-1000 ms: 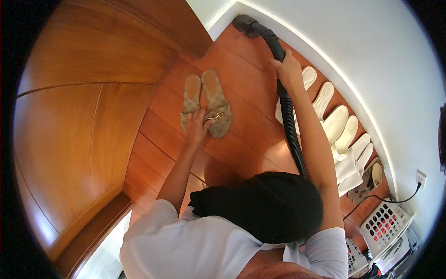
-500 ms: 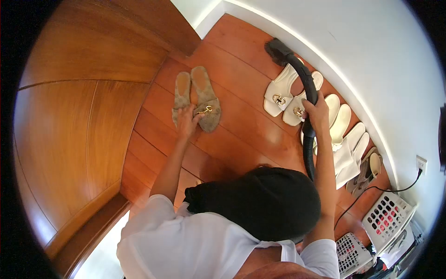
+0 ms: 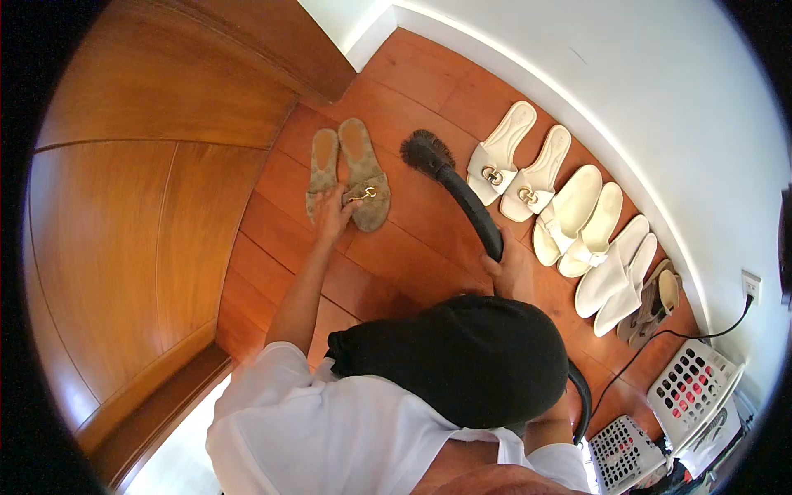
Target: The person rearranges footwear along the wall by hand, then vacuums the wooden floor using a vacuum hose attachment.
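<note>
Left grip: the person's left hand (image 3: 330,216) lies on the front straps of the taupe, suede-look flat slippers (image 3: 360,153) with a gold-coloured bit; the fingers rest on one and the thumb reaches toward the other, but whether they clamp or merely press, I cannot tell.
Right grip: the person's right hand (image 3: 516,268) is wrapped around the black, curved, smooth plastic tube (image 3: 469,202).
Brush: the round black brush head with dark bristles (image 3: 427,151) caps the tube's far end, just beside the slippers and apart from them; whether it touches the reddish-brown wooden floor (image 3: 421,256), I cannot tell.
Slippers: side by side on the floor, soles down, toes toward the person, between the brown panelled wooden door (image 3: 124,239) and the brush.
Shoe row: white slides with round metal buckles (image 3: 511,128), cream bow-front flats (image 3: 609,210), plain off-white mules (image 3: 615,285) and brown shoes (image 3: 648,318) line the white wall (image 3: 660,107).
Step in hand: apparently brushing around the slippers while the left hand minds them.
Next move calls for: in my judgement, a firm right grip, a steady left hand and room between bristles and suede.
</note>
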Tool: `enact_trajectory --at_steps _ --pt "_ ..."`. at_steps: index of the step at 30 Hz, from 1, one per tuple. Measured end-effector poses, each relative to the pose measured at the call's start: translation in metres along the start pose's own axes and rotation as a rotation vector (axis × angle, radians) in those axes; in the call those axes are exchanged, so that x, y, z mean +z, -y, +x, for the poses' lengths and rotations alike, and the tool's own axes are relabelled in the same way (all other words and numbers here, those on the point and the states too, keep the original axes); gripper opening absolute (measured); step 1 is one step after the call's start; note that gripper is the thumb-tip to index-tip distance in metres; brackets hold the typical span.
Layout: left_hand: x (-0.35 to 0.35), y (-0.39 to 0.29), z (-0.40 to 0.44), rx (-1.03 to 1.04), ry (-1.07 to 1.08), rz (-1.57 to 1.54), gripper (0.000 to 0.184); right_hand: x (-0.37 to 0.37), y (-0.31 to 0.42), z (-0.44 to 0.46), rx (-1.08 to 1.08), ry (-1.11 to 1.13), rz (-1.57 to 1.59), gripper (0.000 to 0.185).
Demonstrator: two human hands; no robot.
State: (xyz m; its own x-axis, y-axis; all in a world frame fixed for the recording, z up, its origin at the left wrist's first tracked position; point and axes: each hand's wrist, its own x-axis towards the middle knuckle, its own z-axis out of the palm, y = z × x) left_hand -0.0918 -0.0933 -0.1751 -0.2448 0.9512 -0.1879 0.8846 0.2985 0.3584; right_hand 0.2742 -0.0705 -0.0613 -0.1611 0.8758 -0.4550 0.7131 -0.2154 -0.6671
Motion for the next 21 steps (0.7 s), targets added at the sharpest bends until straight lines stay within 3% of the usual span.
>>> enact_trajectory --at_steps 3,4,9,12,16,21 --pt "0.002 -0.002 -0.003 -0.023 -0.001 0.005 0.046 0.01 -0.013 0.037 -0.098 -0.169 -0.202 0.037" --pt "0.003 -0.001 -0.003 -0.014 -0.014 -0.006 0.047 0.006 0.009 0.055 0.042 -0.084 -0.156 0.038" --pt "0.002 0.004 -0.001 0.011 -0.018 -0.036 0.045 0.005 0.059 0.13 -0.071 -0.035 -0.01 0.04" --pt "-0.007 0.001 -0.007 -0.023 0.084 -0.069 0.043 0.016 0.049 0.113 -0.151 -0.059 -0.108 0.044" --pt "-0.007 0.019 -0.072 -0.043 0.149 -0.027 0.037 0.031 -0.002 0.048 -0.182 0.1 -0.087 0.044" --pt "-0.011 0.012 -0.093 0.035 0.101 -0.034 0.034 0.033 0.037 0.052 -0.106 0.071 -0.134 0.041"
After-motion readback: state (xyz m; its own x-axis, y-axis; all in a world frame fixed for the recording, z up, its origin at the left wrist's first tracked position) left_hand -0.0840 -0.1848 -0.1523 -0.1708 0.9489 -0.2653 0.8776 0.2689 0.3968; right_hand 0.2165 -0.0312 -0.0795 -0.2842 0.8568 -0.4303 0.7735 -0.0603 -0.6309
